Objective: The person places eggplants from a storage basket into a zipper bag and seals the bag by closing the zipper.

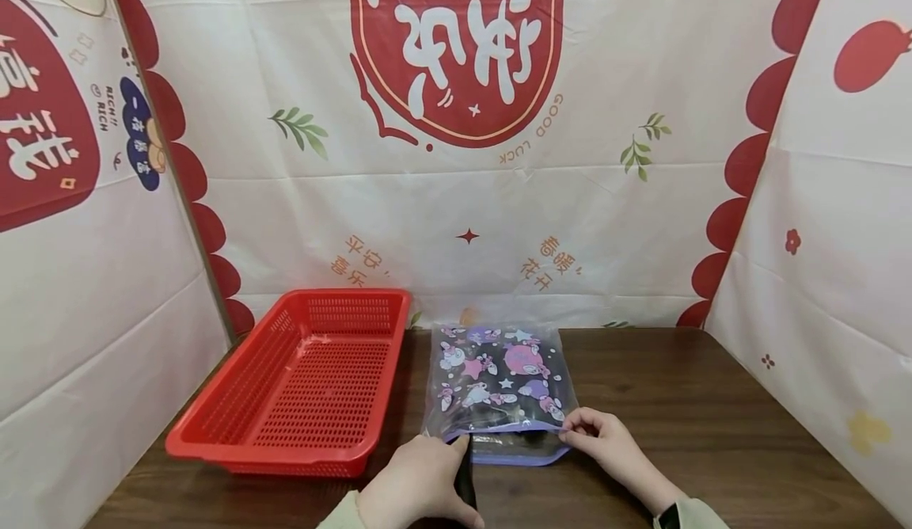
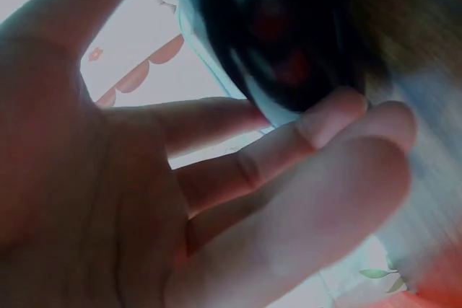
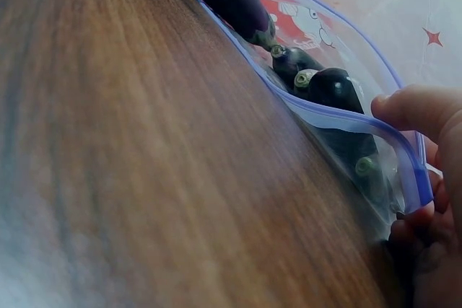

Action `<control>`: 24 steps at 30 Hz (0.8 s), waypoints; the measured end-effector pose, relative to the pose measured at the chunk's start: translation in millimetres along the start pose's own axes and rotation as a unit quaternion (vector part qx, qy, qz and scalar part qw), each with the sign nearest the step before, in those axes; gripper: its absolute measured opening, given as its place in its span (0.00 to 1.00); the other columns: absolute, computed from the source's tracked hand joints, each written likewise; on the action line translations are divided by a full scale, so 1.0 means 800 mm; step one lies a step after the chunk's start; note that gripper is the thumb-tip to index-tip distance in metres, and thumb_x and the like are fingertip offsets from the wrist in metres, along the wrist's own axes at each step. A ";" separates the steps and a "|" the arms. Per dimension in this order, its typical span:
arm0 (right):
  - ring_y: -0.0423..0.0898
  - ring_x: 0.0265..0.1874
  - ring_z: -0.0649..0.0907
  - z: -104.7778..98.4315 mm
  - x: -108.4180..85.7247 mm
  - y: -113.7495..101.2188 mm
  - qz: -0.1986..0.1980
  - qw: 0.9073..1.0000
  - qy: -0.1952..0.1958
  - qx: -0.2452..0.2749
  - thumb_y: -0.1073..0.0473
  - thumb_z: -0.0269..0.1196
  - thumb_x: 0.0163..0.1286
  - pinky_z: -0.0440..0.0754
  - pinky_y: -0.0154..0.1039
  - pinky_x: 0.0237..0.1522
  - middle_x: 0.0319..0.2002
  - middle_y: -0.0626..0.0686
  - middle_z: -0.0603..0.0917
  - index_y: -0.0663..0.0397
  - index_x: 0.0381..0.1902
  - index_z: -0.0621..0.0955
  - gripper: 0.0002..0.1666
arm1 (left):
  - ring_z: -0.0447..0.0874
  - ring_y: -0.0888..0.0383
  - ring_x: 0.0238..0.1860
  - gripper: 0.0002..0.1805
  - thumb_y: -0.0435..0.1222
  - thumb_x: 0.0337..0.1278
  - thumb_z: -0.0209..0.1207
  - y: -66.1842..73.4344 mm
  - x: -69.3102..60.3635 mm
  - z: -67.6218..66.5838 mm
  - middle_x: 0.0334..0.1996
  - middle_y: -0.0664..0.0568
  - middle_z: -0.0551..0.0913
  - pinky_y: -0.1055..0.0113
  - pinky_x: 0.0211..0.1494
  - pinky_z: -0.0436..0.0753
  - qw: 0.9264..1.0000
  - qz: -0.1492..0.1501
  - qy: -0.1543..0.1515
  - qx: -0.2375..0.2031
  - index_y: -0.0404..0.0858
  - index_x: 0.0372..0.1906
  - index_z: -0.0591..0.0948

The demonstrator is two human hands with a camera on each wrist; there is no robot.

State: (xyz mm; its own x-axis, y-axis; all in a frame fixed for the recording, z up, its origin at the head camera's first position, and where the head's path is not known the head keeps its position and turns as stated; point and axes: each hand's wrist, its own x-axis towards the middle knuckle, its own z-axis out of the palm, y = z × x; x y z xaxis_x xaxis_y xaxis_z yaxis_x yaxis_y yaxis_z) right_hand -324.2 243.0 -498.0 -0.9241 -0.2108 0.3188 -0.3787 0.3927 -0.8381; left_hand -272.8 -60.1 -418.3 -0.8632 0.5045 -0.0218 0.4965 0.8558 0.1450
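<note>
A clear zip bag [image 1: 507, 459] with purple seal strips and cartoon prints lies on the table, its mouth parted towards me. At the left of that mouth, my left hand [image 1: 416, 477] holds a dark eggplant [image 1: 465, 477]. The right wrist view shows this eggplant's stem end [image 3: 263, 34] at the opening, close to several eggplants [image 3: 336, 90] inside the bag. In the left wrist view the eggplant is a dark, blurred shape against the fingertips. My right hand [image 1: 606, 442] pinches the bag's right corner by the seal, with the thumb on the strip.
A red plastic basket [image 1: 285, 454] with perforated walls and bottom stands left of the bag. Under everything is a dark brown wooden table [image 1: 655, 386]. Printed white cloth [image 1: 584, 220] hangs behind and on both sides.
</note>
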 end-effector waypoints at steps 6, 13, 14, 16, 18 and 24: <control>0.35 0.22 0.72 -0.001 0.000 -0.001 0.001 1.000 -0.005 0.002 0.66 0.66 0.60 0.71 0.33 0.25 0.22 0.43 0.76 0.55 0.30 0.81 0.03 | 0.81 0.50 0.31 0.46 0.63 0.17 0.75 -0.001 0.001 -0.001 0.28 0.52 0.83 0.59 0.29 0.77 1.000 0.015 0.023 0.013 0.42 0.50 0.80; 0.34 0.21 0.72 -0.001 -0.007 0.000 -0.012 1.000 0.007 -0.009 0.65 0.67 0.60 0.71 0.33 0.24 0.22 0.42 0.77 0.54 0.30 0.81 0.04 | 0.78 0.54 0.27 0.33 0.58 0.22 0.77 0.003 0.003 0.000 0.22 0.56 0.79 0.61 0.25 0.74 0.998 0.025 0.051 0.005 0.46 0.38 0.78; 0.34 0.21 0.72 0.000 -0.007 0.001 -0.015 1.000 0.007 -0.007 0.66 0.67 0.60 0.72 0.33 0.24 0.22 0.43 0.77 0.55 0.30 0.81 0.04 | 0.78 0.54 0.26 0.32 0.57 0.22 0.77 0.003 0.004 0.001 0.22 0.56 0.79 0.61 0.25 0.74 0.998 0.024 0.056 0.002 0.46 0.35 0.76; 0.34 0.21 0.72 0.001 -0.006 0.001 -0.016 1.000 0.004 -0.004 0.66 0.67 0.60 0.72 0.33 0.25 0.22 0.42 0.77 0.55 0.30 0.81 0.03 | 0.77 0.55 0.24 0.32 0.56 0.23 0.77 0.001 0.005 0.003 0.21 0.55 0.78 0.62 0.24 0.73 0.998 0.016 0.063 -0.005 0.46 0.34 0.73; 0.34 0.22 0.73 0.002 -0.004 0.001 -0.018 1.000 0.000 0.001 0.66 0.67 0.60 0.72 0.33 0.25 0.22 0.43 0.77 0.55 0.30 0.81 0.03 | 0.77 0.55 0.23 0.34 0.56 0.25 0.77 -0.001 0.008 0.005 0.21 0.54 0.78 0.62 0.24 0.73 0.997 0.006 0.070 -0.016 0.45 0.36 0.70; 0.35 0.21 0.72 0.003 0.000 0.002 -0.010 1.000 0.006 0.004 0.66 0.67 0.59 0.72 0.33 0.25 0.22 0.43 0.77 0.56 0.30 0.81 0.04 | 0.79 0.51 0.23 0.35 0.54 0.29 0.77 -0.008 0.020 0.005 0.23 0.52 0.81 0.59 0.23 0.74 0.994 -0.018 0.107 -0.029 0.42 0.39 0.69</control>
State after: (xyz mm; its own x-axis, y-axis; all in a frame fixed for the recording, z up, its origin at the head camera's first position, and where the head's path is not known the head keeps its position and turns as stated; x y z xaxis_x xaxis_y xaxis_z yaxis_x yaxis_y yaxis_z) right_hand -324.5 241.4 -500.9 -0.9170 -0.2069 0.3411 -0.3967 0.3808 -0.8353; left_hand -289.4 -57.4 -423.3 -0.8830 0.4325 0.1825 0.4644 0.8617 0.2047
